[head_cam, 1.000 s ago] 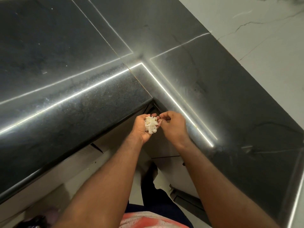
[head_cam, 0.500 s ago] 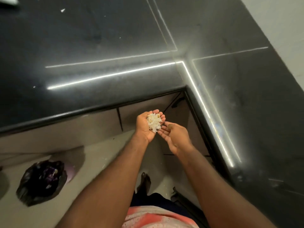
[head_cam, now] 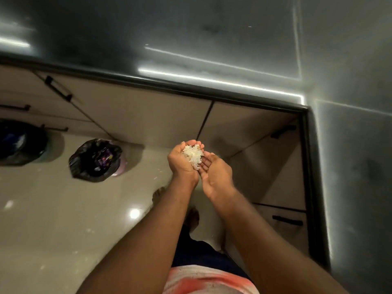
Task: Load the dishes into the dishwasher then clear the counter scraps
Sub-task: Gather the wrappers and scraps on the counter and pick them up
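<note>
- Against the frame half a second earlier, the view had swung left: the counter's (head_cam: 212,39) inner corner sat further right, the bin with a black liner (head_cam: 96,160) lay nearer the hands in the picture, and a second dark bag (head_cam: 19,143) had come in at the left edge.
- Both hands were placed much as before, and the scraps (head_cam: 193,155) were still in the left palm.
- A second earlier the right fingers had been pinched at the heap by the counter's edge; now they lay flat.
- The left hand (head_cam: 182,164) was held palm up, its fingers curled into a cup round the scraps.
- The right hand (head_cam: 216,175) lay just beside it, palm up, with fingers relaxed and nearly straight; their tips touched the left hand below the heap.
- Both forearms reached forward from the body.
- The scraps were a pale, shredded clump held in the air over the floor (head_cam: 53,209), forward of the counter's front edge and left of its inner corner.
- The clump's long axis ran along the left palm, from fingertips towards wrist, narrowing at the wrist end.
</note>
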